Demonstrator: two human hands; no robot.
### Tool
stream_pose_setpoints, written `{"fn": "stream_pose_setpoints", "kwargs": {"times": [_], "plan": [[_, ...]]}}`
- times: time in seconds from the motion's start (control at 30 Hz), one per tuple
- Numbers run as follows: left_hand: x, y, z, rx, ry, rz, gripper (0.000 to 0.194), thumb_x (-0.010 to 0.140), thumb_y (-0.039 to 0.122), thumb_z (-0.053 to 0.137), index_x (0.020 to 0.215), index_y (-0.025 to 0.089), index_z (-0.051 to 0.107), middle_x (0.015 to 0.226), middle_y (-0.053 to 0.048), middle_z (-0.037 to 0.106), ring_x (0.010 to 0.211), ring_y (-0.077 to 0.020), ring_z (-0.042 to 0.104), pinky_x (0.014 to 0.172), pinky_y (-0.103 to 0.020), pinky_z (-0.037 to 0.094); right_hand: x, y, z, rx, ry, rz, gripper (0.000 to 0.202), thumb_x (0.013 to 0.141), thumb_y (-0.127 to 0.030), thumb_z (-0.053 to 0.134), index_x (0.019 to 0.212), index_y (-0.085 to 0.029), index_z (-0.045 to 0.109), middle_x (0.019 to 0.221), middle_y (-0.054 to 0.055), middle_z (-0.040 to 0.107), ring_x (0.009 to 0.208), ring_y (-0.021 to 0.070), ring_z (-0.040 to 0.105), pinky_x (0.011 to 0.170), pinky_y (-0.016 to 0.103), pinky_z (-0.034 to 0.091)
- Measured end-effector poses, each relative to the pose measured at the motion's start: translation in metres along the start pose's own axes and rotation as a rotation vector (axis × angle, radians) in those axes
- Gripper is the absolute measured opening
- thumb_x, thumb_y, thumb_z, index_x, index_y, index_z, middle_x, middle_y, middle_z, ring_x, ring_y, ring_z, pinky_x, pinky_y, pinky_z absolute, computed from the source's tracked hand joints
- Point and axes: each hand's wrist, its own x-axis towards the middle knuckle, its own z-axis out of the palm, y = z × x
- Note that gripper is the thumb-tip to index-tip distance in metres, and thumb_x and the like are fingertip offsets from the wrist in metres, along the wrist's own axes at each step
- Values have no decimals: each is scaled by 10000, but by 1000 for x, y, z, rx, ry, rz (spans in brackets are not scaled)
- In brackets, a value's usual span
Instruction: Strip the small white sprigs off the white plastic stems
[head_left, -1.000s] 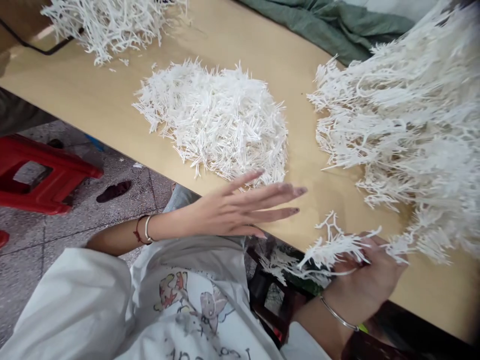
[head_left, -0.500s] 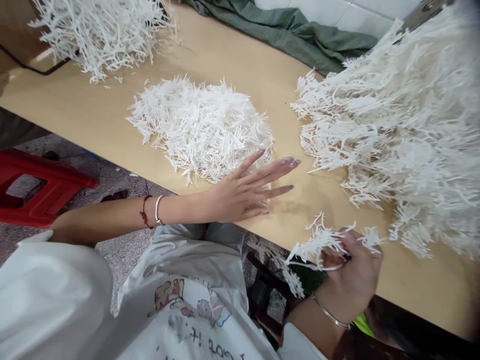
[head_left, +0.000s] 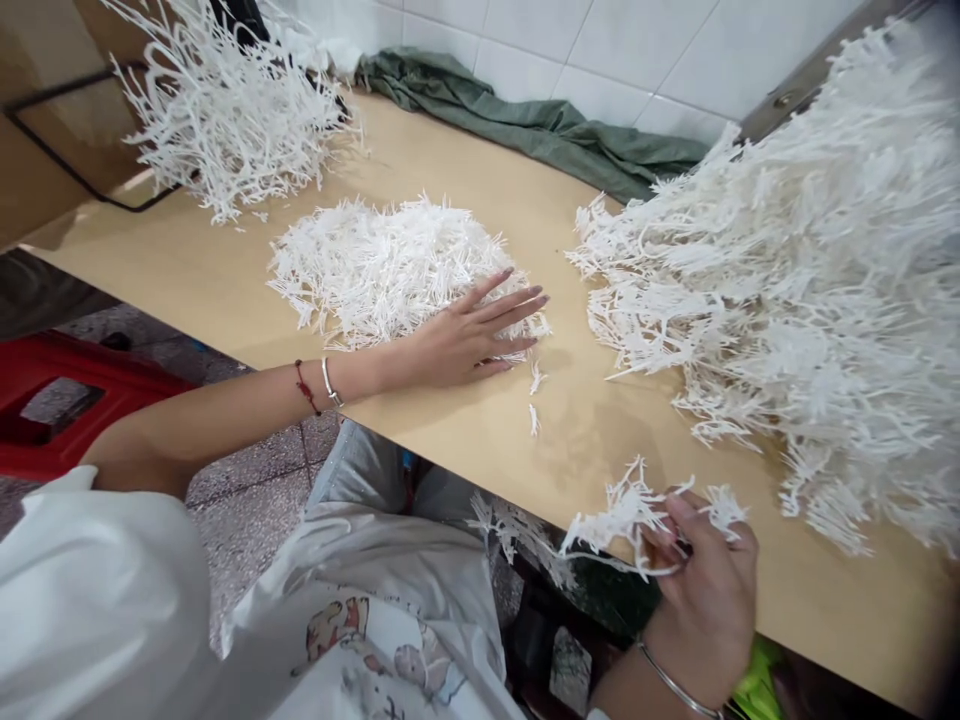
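My left hand (head_left: 469, 340) lies flat with fingers spread, over the near right edge of a middle pile of short white branching plastic pieces (head_left: 375, 265). Two small loose white pieces (head_left: 535, 380) rest on the table just right of it. Above the table's front edge, my right hand (head_left: 709, 560) is closed around a branching white plastic sprig (head_left: 630, 510), whose thin stems stick out on both sides of the fingers. Further right spreads a large heap of white branching sprigs (head_left: 780, 300).
Another tangle of white stems (head_left: 232, 120) stands at the back left, beside a black wire frame (head_left: 75, 130). Green cloth (head_left: 517, 120) runs along the tiled wall. A red stool (head_left: 67, 400) is at the left below the tan table (head_left: 585, 420). White sprigs (head_left: 517, 535) hang below the table edge.
The view has tilted up a little. My left hand has shifted back onto the middle pile's edge, and two small pieces now show beside it. My right hand still holds its sprig.
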Motion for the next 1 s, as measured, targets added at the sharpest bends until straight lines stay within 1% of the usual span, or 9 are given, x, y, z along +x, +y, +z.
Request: {"fn": "stream_pose_setpoints", "kwargs": {"times": [0.13, 0.27, 0.37, 0.43, 0.6, 0.7, 0.8, 0.9, 1.0], "plan": [[4, -3, -8, -8, -12, 11, 505, 979, 451, 320, 1405, 196, 408, 1546, -137, 248, 1454, -259, 157, 1191, -535, 19, 2, 1, -1, -38, -25, -4, 284, 508, -221, 811, 503, -180, 531, 457, -31, 434, 394, 63, 381, 325, 167, 295], [13, 29, -20, -30, 39, 117, 675, 927, 586, 347, 1439, 147, 358, 1530, -157, 280, 1447, -292, 179, 1192, -542, 30, 6, 5, -4, -48, -34, 16, 304, 486, -234, 832, 491, -187, 532, 467, -22, 458, 399, 65, 421, 331, 160, 323], [15, 53, -16, -69, 52, 286, 553, 970, 497, 294, 1408, 186, 424, 1516, -90, 336, 1439, -231, 229, 1217, -482, 49, 7, 8, -4, -9, -11, 24, 395, 422, -286, 865, 510, -176, 496, 461, -46, 464, 382, 52, 421, 322, 144, 332], [14, 60, -9, -81, 2, 296, 483, 1002, 390, 219, 1393, 217, 446, 1483, -24, 401, 1425, -165, 267, 1231, -437, 37, 6, 10, -3, 16, 5, 1, 436, 433, -320, 870, 546, -161, 480, 465, -68, 458, 379, 31, 401, 321, 121, 317], [11, 45, -4, 111, -211, -33, 449, 975, 190, 298, 1411, 157, 401, 1468, -52, 418, 1402, -182, 320, 1218, -488, 41, 5, 11, -1, -9, -13, -16, 459, 435, -356, 875, 554, -141, 487, 468, -73, 465, 399, 22, 405, 346, 111, 320], [14, 33, -11, 160, -268, -108, 425, 975, 193, 311, 1360, 100, 466, 1465, -82, 417, 1412, -199, 297, 1217, -483, 59, 8, 11, -1, -31, -11, -24, 488, 406, -394, 878, 523, -137, 480, 454, -68, 462, 386, 21, 390, 337, 116, 296], [14, 32, -18, 96, -225, -89, 441, 1004, 263, 260, 1370, 111, 452, 1475, -65, 407, 1430, -189, 251, 1217, -473, 58, 11, 12, -4, -95, -76, -61, 494, 452, -432, 861, 491, -140, 465, 438, -57, 452, 385, 30, 386, 344, 130, 290], [3, 41, -30, 27, -158, -93, 492, 1002, 363, 290, 1428, 130, 361, 1531, -69, 300, 1448, -192, 192, 1216, -469, 56, 13, 14, -4, -197, -262, -127, 481, 589, -469, 798, 475, -144, 463, 425, -50, 416, 378, 36, 358, 348, 150, 268], [-25, 49, -44, 17, -18, -304, 570, 982, 436, 327, 1483, 178, 243, 1574, -67, 172, 1464, -208, 120, 1216, -468, 25, 12, 13, 3, -277, -501, -206, 495, 723, -483, 706, 466, -150, 444, 423, -51, 359, 374, 41, 322, 351, 172, 243]]}}
